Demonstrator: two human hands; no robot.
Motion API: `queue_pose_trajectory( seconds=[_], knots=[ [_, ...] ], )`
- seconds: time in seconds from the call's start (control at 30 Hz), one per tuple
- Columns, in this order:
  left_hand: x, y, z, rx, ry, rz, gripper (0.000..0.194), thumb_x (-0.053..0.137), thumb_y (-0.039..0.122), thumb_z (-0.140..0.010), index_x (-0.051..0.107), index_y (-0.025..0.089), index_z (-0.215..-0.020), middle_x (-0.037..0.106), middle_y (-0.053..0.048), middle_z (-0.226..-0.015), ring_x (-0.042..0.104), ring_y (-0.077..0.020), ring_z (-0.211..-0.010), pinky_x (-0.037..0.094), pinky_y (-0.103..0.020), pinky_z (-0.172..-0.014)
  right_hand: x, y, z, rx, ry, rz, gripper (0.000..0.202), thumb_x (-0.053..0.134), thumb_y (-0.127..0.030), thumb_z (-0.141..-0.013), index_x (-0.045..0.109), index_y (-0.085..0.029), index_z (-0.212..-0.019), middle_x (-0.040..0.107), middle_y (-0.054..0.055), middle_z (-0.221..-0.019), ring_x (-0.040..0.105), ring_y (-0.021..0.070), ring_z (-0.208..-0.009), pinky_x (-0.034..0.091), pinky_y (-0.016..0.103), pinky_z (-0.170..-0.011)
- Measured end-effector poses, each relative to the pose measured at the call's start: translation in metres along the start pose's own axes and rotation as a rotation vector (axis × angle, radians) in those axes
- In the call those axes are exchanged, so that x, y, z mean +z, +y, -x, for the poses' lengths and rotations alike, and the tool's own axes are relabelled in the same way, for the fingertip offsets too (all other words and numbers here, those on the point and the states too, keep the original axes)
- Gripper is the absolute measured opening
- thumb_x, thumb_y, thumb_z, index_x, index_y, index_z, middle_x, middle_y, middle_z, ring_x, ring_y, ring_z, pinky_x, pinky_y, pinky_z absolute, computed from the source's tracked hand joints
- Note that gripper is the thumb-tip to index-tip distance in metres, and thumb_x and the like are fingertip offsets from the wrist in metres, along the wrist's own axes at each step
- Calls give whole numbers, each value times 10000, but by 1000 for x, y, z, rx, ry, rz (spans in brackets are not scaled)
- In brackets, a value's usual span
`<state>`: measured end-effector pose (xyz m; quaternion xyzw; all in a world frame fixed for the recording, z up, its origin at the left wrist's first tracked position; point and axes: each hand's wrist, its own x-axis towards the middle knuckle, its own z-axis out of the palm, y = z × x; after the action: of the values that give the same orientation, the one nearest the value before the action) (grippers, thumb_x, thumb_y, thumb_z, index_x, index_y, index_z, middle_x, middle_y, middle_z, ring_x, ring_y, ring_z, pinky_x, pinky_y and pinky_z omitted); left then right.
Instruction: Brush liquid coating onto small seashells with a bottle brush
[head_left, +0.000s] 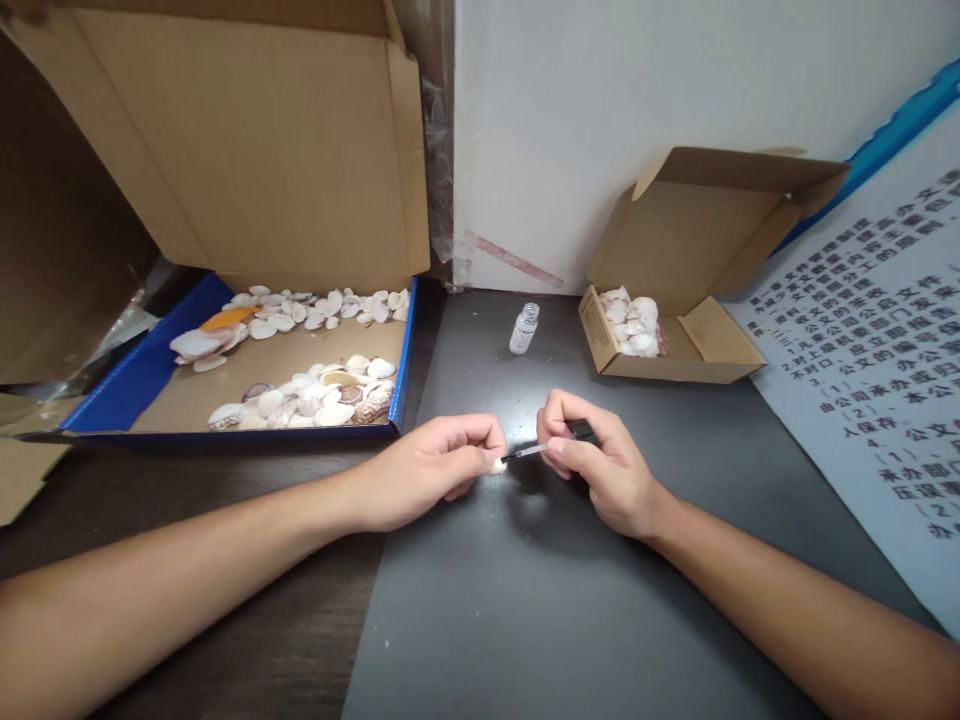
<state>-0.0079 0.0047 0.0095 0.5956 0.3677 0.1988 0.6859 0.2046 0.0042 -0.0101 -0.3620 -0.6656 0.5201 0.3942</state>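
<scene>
My left hand (442,468) pinches a small white shell (498,466) above the dark grey mat. In my right hand (596,455) is a thin brush (531,451) with a black cap, its dark tip at the shell. The cap is partly hidden by my fingers. Behind my hands a small clear bottle (523,329) with a white label stands open on the mat.
A blue-edged cardboard box (403,370) with many shells (307,400) lies open at the left. At the back right, a smaller open cardboard box (675,372) holds white shells (634,322). A printed sheet (877,330) is at the right; a white panel (540,130) rises behind.
</scene>
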Motion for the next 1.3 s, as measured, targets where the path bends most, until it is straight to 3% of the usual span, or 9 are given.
queue_pose_trajectory(
  seconds=[0.23, 0.4, 0.57, 1.07, 1.3],
  knots=[
    [0, 0, 0, 5, -5, 2, 201, 523, 333, -895, 460, 198, -760, 343, 74, -605, 323, -101, -563, 240, -257, -544, -1, -5, -1, -35, -66, 98, 202, 485, -181, -774, 327, -231, -660, 354, -56, -597, 298, 118, -552, 248, 278, -533],
    [-1, 0, 0, 15, -9, 0, 160, 498, 306, -891, 474, 197, -777, 345, 74, -601, 323, -102, -560, 244, -259, -544, -1, -3, -1, -18, -27, 41, 234, 509, -269, -885, 360, -230, -709, 361, -62, -615, 321, 118, -546, 259, 278, -537],
    [-1, -2, -1, 11, -7, 1, 189, 521, 324, -893, 466, 196, -764, 353, 73, -608, 329, -100, -565, 243, -258, -543, -1, -4, -1, -28, -63, 130, 227, 496, -195, -822, 339, -228, -660, 351, -57, -600, 303, 120, -561, 253, 283, -546],
    [0, -3, -2, 6, 3, 67, 165, 515, 293, -889, 464, 199, -763, 336, 81, -568, 305, -100, -539, 232, -260, -526, -1, -2, 1, -21, -28, 46, 252, 505, -317, -919, 385, -226, -717, 380, -57, -620, 340, 119, -551, 278, 274, -540],
    [1, -1, -1, 14, 3, 66, 187, 531, 317, -893, 471, 197, -763, 353, 78, -573, 313, -100, -541, 232, -260, -524, 0, -7, 0, -42, -31, 162, 276, 520, -260, -885, 376, -221, -652, 372, -63, -583, 324, 107, -538, 279, 263, -529]
  ],
)
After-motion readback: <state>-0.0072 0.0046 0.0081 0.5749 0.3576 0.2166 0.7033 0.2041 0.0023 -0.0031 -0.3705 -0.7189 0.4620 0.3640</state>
